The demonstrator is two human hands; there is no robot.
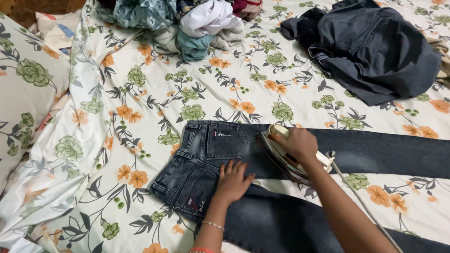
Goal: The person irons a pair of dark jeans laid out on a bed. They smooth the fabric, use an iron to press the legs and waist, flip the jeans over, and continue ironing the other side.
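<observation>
Floral bedsheet [147,94] covers the bed, dark grey jeans [269,210] spread across it. Left hand [232,181] lies flat, fingers spread, on the seat. Right hand [299,144] grips the clothes iron [282,157] on the upper leg. Laundry pile [190,16] behind.

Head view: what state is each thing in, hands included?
Jeans: spread flat on the bed, back pockets up, legs apart.
Iron: resting on the jeans near the waist.
Right hand: gripping the iron.
Left hand: pressed flat on the jeans.
Dark shirt: crumpled, unfolded.
Clothes pile: heaped, unfolded.
Floral sheet: wrinkled, bunched along its left edge.
</observation>
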